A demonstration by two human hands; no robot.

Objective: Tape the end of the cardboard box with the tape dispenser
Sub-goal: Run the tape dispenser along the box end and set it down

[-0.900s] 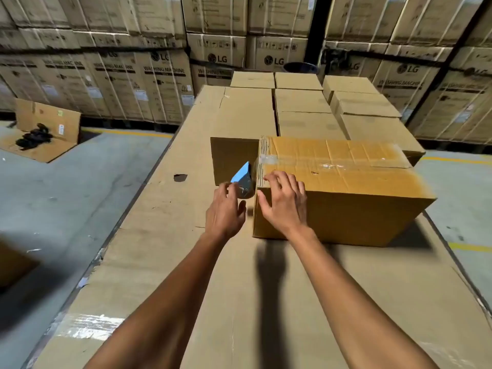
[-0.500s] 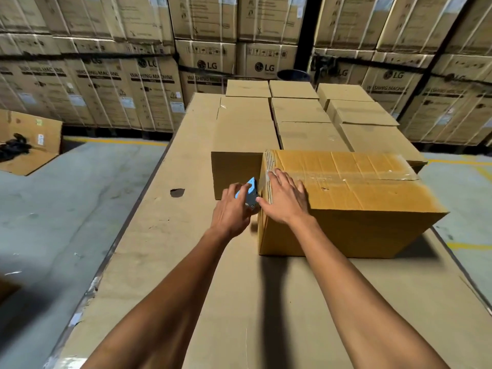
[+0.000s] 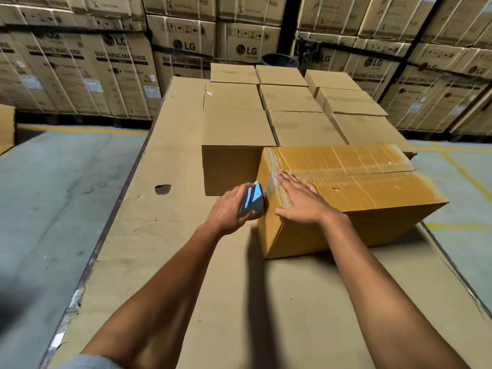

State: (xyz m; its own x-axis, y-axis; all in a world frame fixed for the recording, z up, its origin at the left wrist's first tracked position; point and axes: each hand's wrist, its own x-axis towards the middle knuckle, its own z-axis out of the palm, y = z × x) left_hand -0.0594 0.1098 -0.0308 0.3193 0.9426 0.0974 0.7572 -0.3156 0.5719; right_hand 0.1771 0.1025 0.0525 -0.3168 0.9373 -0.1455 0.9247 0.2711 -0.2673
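A tan cardboard box [image 3: 367,198] lies on the cardboard-covered table [image 3: 165,235], its left end turned toward me. Clear tape runs along its top seam and folds over the left edge. My left hand [image 3: 229,209] is closed around a blue tape dispenser [image 3: 253,197], held against the box's left end face. My right hand [image 3: 300,201] lies flat, fingers spread, on the top of the box at its left edge, pressing on the tape there.
A darker box [image 3: 229,169] stands just behind the dispenser. Several closed boxes [image 3: 290,102] fill the far half of the table. A hole [image 3: 163,188] marks the table cover at left. Stacked LG cartons [image 3: 122,65] line the back. Grey floor [image 3: 53,195] lies left.
The dispenser in my left hand has slid down the box's left end face. My right hand has flattened over the taped edge. The box has turned slightly, its left end nearer me.
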